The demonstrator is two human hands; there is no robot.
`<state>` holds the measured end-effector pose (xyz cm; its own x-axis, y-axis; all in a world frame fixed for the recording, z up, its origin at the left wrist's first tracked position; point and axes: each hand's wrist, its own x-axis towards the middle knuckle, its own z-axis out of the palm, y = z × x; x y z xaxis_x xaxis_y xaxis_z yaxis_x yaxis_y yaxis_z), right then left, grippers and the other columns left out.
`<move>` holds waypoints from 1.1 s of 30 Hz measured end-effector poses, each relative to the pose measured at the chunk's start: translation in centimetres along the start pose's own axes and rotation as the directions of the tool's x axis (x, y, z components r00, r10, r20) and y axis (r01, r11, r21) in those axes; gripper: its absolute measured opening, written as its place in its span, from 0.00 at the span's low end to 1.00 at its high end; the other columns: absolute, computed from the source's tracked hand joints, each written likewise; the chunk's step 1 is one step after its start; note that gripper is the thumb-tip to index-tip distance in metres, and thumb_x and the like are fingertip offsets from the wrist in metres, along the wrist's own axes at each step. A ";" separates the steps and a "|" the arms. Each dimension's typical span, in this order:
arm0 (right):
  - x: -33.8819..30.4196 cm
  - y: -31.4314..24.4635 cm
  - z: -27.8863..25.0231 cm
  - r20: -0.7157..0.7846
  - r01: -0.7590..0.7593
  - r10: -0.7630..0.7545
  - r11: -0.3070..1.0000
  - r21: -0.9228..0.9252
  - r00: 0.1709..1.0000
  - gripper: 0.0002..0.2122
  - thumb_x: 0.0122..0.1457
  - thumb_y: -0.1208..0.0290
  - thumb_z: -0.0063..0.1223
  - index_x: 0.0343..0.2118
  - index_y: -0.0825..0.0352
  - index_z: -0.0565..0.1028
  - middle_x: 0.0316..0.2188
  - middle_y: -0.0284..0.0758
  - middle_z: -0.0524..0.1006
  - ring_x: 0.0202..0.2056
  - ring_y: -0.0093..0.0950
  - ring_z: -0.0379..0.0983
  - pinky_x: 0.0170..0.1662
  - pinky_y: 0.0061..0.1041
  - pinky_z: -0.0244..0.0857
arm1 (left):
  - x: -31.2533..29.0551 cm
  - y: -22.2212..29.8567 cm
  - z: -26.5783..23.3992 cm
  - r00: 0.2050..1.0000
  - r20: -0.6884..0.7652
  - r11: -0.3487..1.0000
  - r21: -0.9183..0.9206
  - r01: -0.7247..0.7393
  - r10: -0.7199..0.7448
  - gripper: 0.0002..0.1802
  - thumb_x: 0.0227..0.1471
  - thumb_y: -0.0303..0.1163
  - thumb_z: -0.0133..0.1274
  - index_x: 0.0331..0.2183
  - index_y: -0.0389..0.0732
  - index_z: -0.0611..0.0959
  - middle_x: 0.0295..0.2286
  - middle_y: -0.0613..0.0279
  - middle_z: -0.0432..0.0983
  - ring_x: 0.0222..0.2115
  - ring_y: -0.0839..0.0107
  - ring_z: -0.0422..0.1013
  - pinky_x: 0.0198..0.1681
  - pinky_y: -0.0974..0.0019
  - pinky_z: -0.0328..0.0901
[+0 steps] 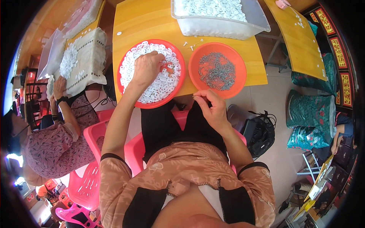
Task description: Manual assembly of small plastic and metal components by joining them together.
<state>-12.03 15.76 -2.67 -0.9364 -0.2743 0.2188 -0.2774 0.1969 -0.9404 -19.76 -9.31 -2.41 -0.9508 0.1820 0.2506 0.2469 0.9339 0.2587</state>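
Observation:
My left hand (147,68) is over a red round tray (183,64) filled with small white plastic pieces with holes (157,91). Its fingers curl down together among the pieces, and the fingertips are partly hidden. Just off the near edge of an orange round tray (242,70), my right hand (213,110) is closed in a pinch. A tiny thing seems to stick out between thumb and forefinger, too small to name. Thin grey metal pins, like nails or screws (216,70), lie heaped in the orange tray.
A clear plastic bin (220,26) of white pieces stands at the table's (144,19) far side. Loose white bits (191,48) lie before it. On the left a person (57,144) works beside a cloth-covered surface (91,57). Green sacks (310,114) and a black bag (262,133) are on the right.

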 end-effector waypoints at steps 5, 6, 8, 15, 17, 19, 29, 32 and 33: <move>-0.1 0.0 0.0 0.009 0.023 -0.023 1.000 -0.016 1.000 0.03 0.53 0.78 0.54 0.30 0.70 0.73 0.21 0.35 0.71 0.20 0.22 0.68 0.23 0.19 0.60 | 0.2 0.1 -0.1 0.998 0.032 0.999 0.012 -0.047 0.046 0.05 0.40 0.27 0.54 0.25 0.43 0.83 0.23 0.60 0.73 0.24 0.58 0.73 0.28 0.58 0.67; -0.1 0.1 0.1 0.009 0.034 -0.033 0.999 -0.023 0.999 0.04 0.53 0.78 0.54 0.30 0.70 0.73 0.21 0.35 0.71 0.20 0.23 0.68 0.23 0.20 0.60 | 0.3 0.2 -0.1 0.997 0.055 0.997 0.038 -0.061 0.059 0.05 0.40 0.27 0.54 0.25 0.43 0.83 0.22 0.60 0.73 0.24 0.58 0.73 0.28 0.59 0.67; -0.1 0.1 0.1 0.009 0.046 -0.046 0.998 -0.030 0.999 0.04 0.52 0.78 0.55 0.30 0.70 0.73 0.20 0.36 0.70 0.20 0.24 0.68 0.23 0.20 0.60 | 0.5 0.2 0.0 0.994 0.062 0.992 0.071 -0.100 0.096 0.04 0.40 0.26 0.53 0.23 0.41 0.82 0.22 0.60 0.73 0.23 0.59 0.73 0.28 0.59 0.68; -0.2 0.2 0.1 0.001 0.086 -0.086 0.995 -0.048 0.996 0.04 0.52 0.79 0.54 0.30 0.70 0.72 0.21 0.37 0.70 0.20 0.25 0.68 0.23 0.21 0.61 | 1.2 0.3 0.4 0.957 0.088 0.927 0.241 -0.288 0.275 0.04 0.40 0.26 0.49 0.18 0.36 0.74 0.21 0.57 0.70 0.21 0.59 0.72 0.26 0.60 0.68; -0.2 0.1 0.2 -0.003 0.096 -0.096 0.994 -0.046 0.995 0.04 0.52 0.79 0.54 0.30 0.70 0.72 0.21 0.37 0.70 0.20 0.25 0.68 0.23 0.21 0.61 | 1.2 0.1 0.5 0.960 0.062 0.927 0.252 -0.279 0.272 0.05 0.42 0.26 0.50 0.19 0.36 0.74 0.22 0.57 0.70 0.21 0.59 0.72 0.25 0.60 0.67; -0.2 0.1 0.3 -0.013 0.097 -0.098 0.994 -0.052 0.995 0.04 0.52 0.79 0.54 0.30 0.70 0.72 0.21 0.37 0.70 0.20 0.25 0.69 0.23 0.21 0.61 | 1.2 0.3 0.2 0.962 0.034 0.927 0.259 -0.270 0.271 0.05 0.43 0.27 0.50 0.20 0.36 0.75 0.22 0.57 0.71 0.21 0.60 0.72 0.24 0.60 0.67; 1.2 -2.5 -0.5 -0.002 -0.070 0.071 0.993 0.098 0.997 0.03 0.54 0.78 0.53 0.31 0.70 0.73 0.24 0.33 0.74 0.23 0.19 0.70 0.26 0.18 0.63 | -3.6 6.4 -3.5 0.906 0.254 0.386 -0.841 0.380 -0.338 0.08 0.55 0.27 0.46 0.33 0.33 0.76 0.22 0.64 0.75 0.18 0.83 0.65 0.21 0.78 0.61; 2.4 -4.4 -0.1 -0.030 0.025 -0.020 0.988 0.155 0.999 0.03 0.55 0.79 0.52 0.32 0.71 0.75 0.28 0.31 0.75 0.27 0.16 0.69 0.30 0.16 0.64 | -4.8 7.7 -3.7 0.906 0.252 0.253 -0.903 0.347 -0.341 0.07 0.55 0.26 0.47 0.33 0.33 0.76 0.24 0.65 0.75 0.19 0.85 0.64 0.22 0.79 0.61; 2.7 -4.7 0.1 -0.053 0.101 -0.096 0.988 0.114 0.994 0.04 0.55 0.79 0.52 0.33 0.71 0.74 0.27 0.33 0.75 0.26 0.18 0.70 0.29 0.16 0.64 | -5.2 8.1 -3.6 0.905 0.252 0.250 -0.904 0.346 -0.343 0.07 0.55 0.26 0.47 0.33 0.33 0.76 0.24 0.65 0.75 0.19 0.85 0.64 0.22 0.79 0.61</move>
<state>-13.24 13.97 2.35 -0.9155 -0.2421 0.3214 -0.3447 0.0596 -0.9368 -12.18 -3.78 1.73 -0.9922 -0.0782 -0.0968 -0.0986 0.0184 0.9950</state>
